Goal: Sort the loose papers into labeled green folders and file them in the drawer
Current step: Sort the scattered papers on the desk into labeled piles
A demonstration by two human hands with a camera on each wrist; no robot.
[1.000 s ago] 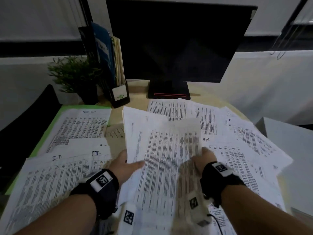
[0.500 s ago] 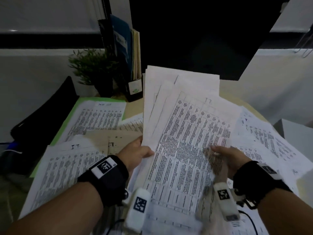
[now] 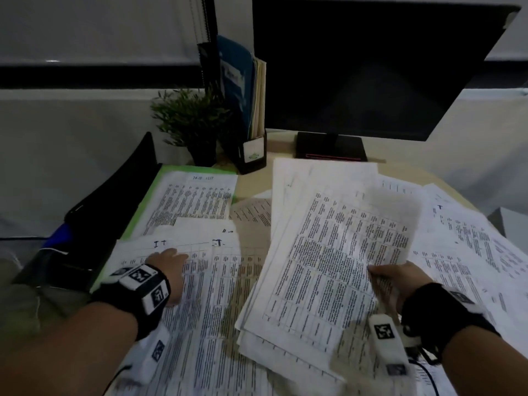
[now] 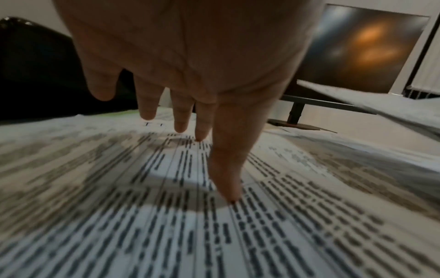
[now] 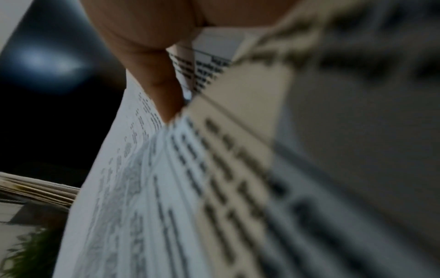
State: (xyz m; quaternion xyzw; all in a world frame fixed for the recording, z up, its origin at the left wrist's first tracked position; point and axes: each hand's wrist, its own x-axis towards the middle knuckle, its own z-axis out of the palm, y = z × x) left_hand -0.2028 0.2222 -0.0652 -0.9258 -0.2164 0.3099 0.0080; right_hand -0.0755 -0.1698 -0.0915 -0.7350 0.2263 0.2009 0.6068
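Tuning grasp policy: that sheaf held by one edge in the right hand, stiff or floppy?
Probably floppy: the sheaf, pinched by the right hand at one edge, curls at its top corner. The sheets are fanned, so they may slide apart. Likely light, since one hand carries it.

White paper sheets (image 3: 328, 267) printed with dense black table rows, bright green flat folder (image 3: 148, 198) left of the black monitor (image 3: 371, 67), dark green leafy plant (image 3: 188, 115) beside it, blue upright binder (image 3: 235, 81), black wristbands (image 3: 137, 298) carrying white square-patterned tags, beige desktop (image 3: 254, 184)
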